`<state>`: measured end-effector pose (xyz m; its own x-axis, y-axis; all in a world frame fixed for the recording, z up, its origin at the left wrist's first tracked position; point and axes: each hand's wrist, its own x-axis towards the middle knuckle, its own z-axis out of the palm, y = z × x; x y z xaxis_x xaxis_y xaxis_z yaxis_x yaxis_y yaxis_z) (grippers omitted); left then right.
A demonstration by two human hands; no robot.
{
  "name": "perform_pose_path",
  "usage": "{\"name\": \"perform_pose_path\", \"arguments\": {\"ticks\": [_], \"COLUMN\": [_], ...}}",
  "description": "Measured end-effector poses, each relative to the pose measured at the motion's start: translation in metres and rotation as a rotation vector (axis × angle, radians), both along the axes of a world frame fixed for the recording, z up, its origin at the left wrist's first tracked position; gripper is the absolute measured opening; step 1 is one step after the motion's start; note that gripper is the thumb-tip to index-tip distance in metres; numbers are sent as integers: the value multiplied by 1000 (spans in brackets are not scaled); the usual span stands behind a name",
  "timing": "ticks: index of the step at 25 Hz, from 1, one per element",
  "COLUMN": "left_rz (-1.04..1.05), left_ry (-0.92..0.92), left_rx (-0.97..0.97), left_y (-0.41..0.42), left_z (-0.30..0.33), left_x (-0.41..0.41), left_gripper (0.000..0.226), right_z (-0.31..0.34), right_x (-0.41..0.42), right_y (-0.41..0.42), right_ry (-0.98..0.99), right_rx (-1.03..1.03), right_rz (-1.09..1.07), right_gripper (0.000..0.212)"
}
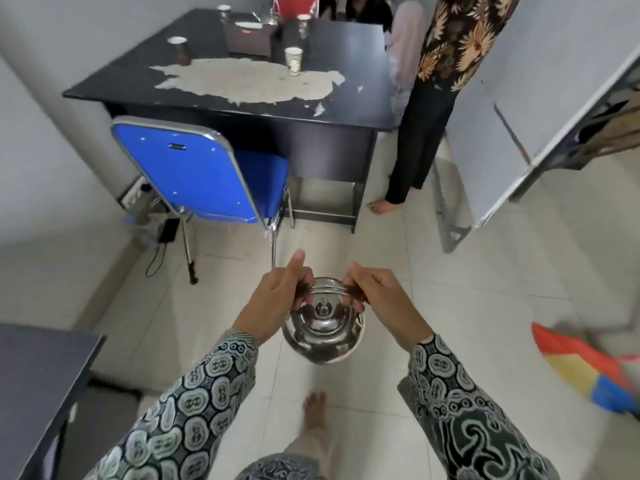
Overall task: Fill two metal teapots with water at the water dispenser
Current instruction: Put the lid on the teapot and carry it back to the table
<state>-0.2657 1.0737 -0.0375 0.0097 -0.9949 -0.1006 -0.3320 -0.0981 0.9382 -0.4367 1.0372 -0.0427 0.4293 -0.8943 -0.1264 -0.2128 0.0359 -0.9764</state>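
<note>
A shiny metal teapot (323, 329) with its lid on hangs in front of me above the tiled floor. Its wire handle arches over the lid. My left hand (277, 296) grips the left end of the handle, thumb raised. My right hand (375, 294) grips the right end. Both of my patterned sleeves reach in from below. No second teapot and no water dispenser are in view.
A black desk (346, 109) with several paper cups stands ahead, a blue folding chair (194, 168) before it. A person (433, 98) stands at the desk's right. A white board on a frame (519, 133) leans right. A colourful bag (581, 372) lies lower right; dark furniture (38, 382) lower left.
</note>
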Motion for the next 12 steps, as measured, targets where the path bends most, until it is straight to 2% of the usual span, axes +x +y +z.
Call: {"name": "perform_pose_path", "arguments": {"ticks": [6, 12], "left_rz": [-53, 30], "left_ry": [-5, -78], "left_rx": [22, -18], "left_y": [-145, -270], "left_z": [10, 2], "left_x": [-19, -22], "left_gripper": [58, 55], "right_z": [2, -1], "right_x": [-14, -14], "right_y": [-141, -273], "right_ry": [-38, -66], "right_rx": [37, 36], "right_rz": [-93, -18], "right_gripper": [45, 47]}}
